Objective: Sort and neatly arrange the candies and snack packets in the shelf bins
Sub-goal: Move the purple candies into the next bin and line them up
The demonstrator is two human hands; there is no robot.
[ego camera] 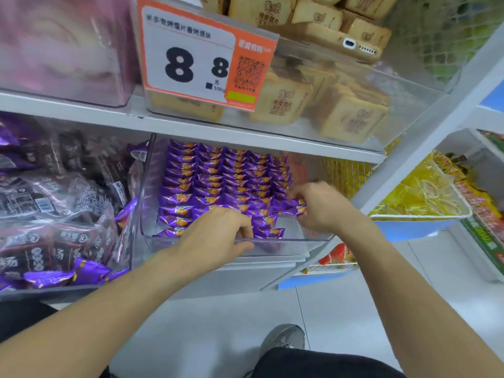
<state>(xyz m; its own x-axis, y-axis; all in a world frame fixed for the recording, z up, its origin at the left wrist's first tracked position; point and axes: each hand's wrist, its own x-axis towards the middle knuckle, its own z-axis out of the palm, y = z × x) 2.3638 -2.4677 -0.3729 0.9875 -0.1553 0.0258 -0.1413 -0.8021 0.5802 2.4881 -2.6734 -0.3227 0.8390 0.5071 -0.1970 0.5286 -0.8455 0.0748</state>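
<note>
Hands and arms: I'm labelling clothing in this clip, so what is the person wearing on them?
Nothing visible: the left hand and right hand are bare, with no gloves, rings, watch or bracelets. Both forearms are uncovered to the frame edge; no sleeves appear.

We count two hands (218,230) at six o'clock, one price tag (201,54) at twelve, one shoe (283,338) near six, and one phone (351,46) at one. The purple candies (218,184) run in roughly four rows, too many to count.
</note>
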